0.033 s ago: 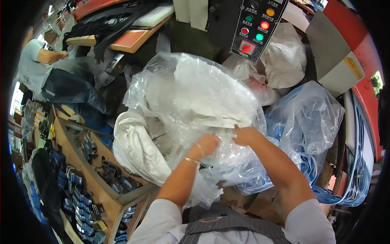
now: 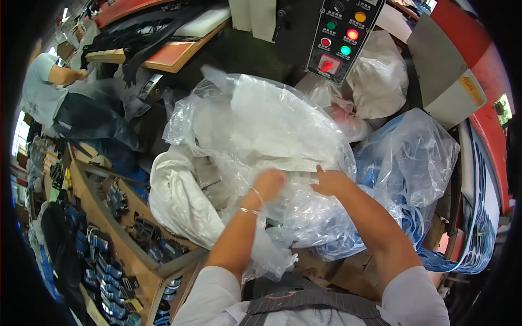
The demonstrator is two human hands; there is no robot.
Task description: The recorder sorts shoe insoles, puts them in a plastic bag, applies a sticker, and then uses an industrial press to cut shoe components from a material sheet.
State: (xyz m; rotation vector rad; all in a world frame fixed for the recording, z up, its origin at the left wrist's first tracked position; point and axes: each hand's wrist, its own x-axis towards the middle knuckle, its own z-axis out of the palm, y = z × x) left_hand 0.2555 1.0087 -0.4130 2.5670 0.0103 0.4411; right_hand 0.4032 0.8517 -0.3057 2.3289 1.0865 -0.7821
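A large clear plastic bag (image 2: 187,117) spreads in front of me, with white sheet material (image 2: 272,117) inside or under its film. At its near side my right hand (image 2: 333,182) is closed on the film, one finger sticking up by a fold of the white material. My left hand (image 2: 270,183) is over the bag just left of it, its fingers smeared by motion, so what they hold cannot be made out. A bangle circles the left wrist. Left of the bag lies a white woven sack (image 2: 182,193), crumpled and partly under the film.
Another clear bag with blue strips (image 2: 410,157) is at right, below white sacks (image 2: 378,76). A control panel (image 2: 340,41) with lit buttons stands at the far side. Wooden bins (image 2: 157,266) of blue parts line the left. A person (image 2: 81,103) works at far left.
My left hand has shifted slightly up and left, away from the right hand. My right hand stays almost in place. The bag's far upper corner has dropped a little.
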